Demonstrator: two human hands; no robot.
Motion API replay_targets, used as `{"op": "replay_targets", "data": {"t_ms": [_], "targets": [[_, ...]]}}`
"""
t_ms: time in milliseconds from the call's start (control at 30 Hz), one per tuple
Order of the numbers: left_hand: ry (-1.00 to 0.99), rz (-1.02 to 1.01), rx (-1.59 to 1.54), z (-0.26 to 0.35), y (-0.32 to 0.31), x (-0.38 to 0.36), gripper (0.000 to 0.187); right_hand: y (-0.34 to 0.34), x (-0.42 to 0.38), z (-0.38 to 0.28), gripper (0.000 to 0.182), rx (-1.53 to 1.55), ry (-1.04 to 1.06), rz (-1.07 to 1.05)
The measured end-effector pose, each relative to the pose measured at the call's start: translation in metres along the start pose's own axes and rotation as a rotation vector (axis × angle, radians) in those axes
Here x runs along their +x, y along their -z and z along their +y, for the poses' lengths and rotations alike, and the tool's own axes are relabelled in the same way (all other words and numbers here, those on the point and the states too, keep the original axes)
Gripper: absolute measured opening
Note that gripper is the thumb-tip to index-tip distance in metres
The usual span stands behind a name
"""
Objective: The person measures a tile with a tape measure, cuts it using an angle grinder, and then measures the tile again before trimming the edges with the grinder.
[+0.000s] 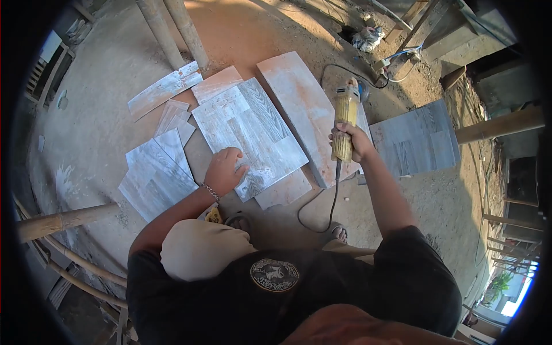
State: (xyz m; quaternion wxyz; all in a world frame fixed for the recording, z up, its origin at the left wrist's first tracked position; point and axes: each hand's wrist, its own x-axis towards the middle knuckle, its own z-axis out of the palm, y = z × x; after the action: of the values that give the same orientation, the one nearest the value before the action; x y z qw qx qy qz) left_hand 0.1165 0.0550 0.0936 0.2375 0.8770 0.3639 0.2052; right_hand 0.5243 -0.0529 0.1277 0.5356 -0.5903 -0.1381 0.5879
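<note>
2 hands are occupied: the left hand (pixel 224 171) is pressed flat on the tile (pixel 248 137), the right hand (pixel 352 144) clenched around the grinder (pixel 345 119) just beside it.

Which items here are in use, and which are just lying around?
In use: angle grinder gripped in right hand; wood-grain tile under left hand; grinder cord.

Lying about: tile offcuts; grey tile; bamboo poles; rag bundle.
</note>
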Motion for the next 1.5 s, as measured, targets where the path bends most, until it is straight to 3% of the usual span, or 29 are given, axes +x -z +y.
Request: {"op": "replay_targets", "data": {"t_ms": [33, 100, 200, 333, 433, 533, 600, 733, 800, 833, 900, 933, 1000, 1200, 1333, 1500], "targets": [[-0.196, -0.123, -0.095, 0.014, -0.001, 0.012, 0.039, -0.034, -0.012, -0.006, 0.035, 0.04, -0.064, -0.004], [-0.414, -0.185, -0.169, 0.039, -0.006, 0.035, 0.04, -0.076, -0.004, 0.009, 0.037, 0.014, -0.062, -0.117], [-0.392, -0.319, -0.203, 0.062, -0.003, 0.055, 0.042, -0.141, 0.0, 0.037, 0.037, 0.006, 0.122, -0.168], [-0.537, -0.17, -0.128, 0.025, -0.011, 0.045, 0.048, -0.184, -0.01, 0.035, 0.04, -0.005, 0.171, -0.136], [-0.307, 0.091, -0.298, 0.035, -0.028, 0.022, 0.051, -0.193, -0.006, 0.04, 0.045, 0.162, 0.115, -0.197], [-0.355, 0.19, -0.291, 0.024, -0.039, 0.029, 0.044, -0.201, -0.003, 0.046, 0.037, 0.289, 0.06, -0.167], [-0.355, 0.198, -0.293, 0.022, -0.041, 0.032, 0.036, -0.199, 0.004, 0.042, 0.037, 0.222, 0.086, -0.178], [-0.328, -0.017, -0.208, 0.015, -0.036, 0.042, 0.045, -0.183, 0.036, 0.023, 0.042, -0.101, 0.087, -0.152], [0.04, -0.201, -0.174, 0.006, -0.04, 0.054, 0.048, -0.173, 0.079, 0.017, 0.056, -0.675, 0.236, -0.069], [0.231, -0.319, -0.281, -0.008, -0.04, 0.066, 0.053, -0.17, 0.101, 0.017, 0.056, -0.653, 0.243, -0.048], [0.435, -0.351, -0.525, -0.047, -0.046, 0.098, 0.057, -0.17, 0.139, 0.016, 0.057, -1.029, 0.274, 0.032], [0.405, -0.381, -0.504, -0.064, -0.049, 0.114, 0.057, -0.173, 0.148, 0.015, 0.057, -0.998, 0.278, 0.067], [0.62, -0.232, -1.191, -0.088, -0.054, 0.147, 0.052, -0.181, 0.164, 0.016, 0.073, -1.158, 0.276, 0.065], [0.627, -0.183, -1.315, -0.102, -0.081, 0.214, 0.048, -0.178, 0.204, 0.027, 0.079, -1.144, 0.269, 0.031], [0.694, -0.267, -1.424, -0.107, -0.101, 0.231, 0.044, -0.182, 0.209, 0.029, 0.079, -1.157, 0.24, 0.018], [0.662, -0.21, -1.478, -0.119, -0.101, 0.232, 0.04, -0.186, 0.208, 0.03, 0.078, -1.094, 0.215, 0.022]]}}
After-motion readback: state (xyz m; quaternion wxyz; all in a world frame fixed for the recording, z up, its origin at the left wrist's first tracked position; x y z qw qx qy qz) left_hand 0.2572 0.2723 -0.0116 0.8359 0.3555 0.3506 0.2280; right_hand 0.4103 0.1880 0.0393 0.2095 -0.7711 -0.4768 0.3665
